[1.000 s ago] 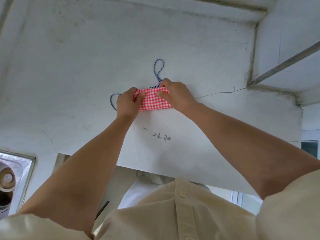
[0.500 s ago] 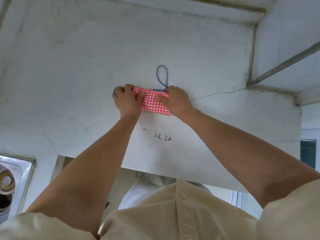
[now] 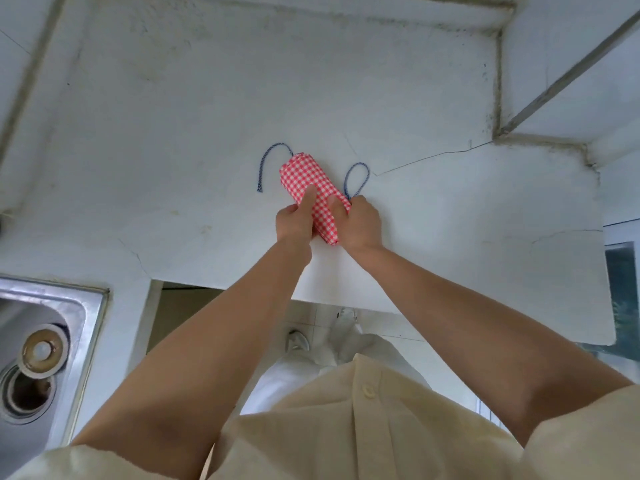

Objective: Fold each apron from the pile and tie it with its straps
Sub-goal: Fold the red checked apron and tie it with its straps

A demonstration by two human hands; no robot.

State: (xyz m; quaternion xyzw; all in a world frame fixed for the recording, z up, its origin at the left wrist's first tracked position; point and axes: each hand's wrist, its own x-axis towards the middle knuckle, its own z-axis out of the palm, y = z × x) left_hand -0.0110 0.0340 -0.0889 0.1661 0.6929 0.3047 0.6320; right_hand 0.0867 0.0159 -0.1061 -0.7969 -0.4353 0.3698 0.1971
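We see the folded apron [image 3: 304,174], a narrow red-and-white checked bundle, lying on the white counter [image 3: 173,133] not far from its front edge, angled so its far end points up and to the left. Both hands grip its near end: the left hand [image 3: 294,221] curls against the left side with its thumb stretched up along the cloth, and the right hand [image 3: 362,223] wraps the right side, thumb pressed on top. We cannot tell how the fingers lie underneath. One blue strap [image 3: 267,161] curves out from the far end and trails down on the left, apart from the hands; a strap loop [image 3: 357,176] lies just beside the bundle on the right, its base at the right hand. A steel sink [image 3: 52,289] sits well apart at lower left
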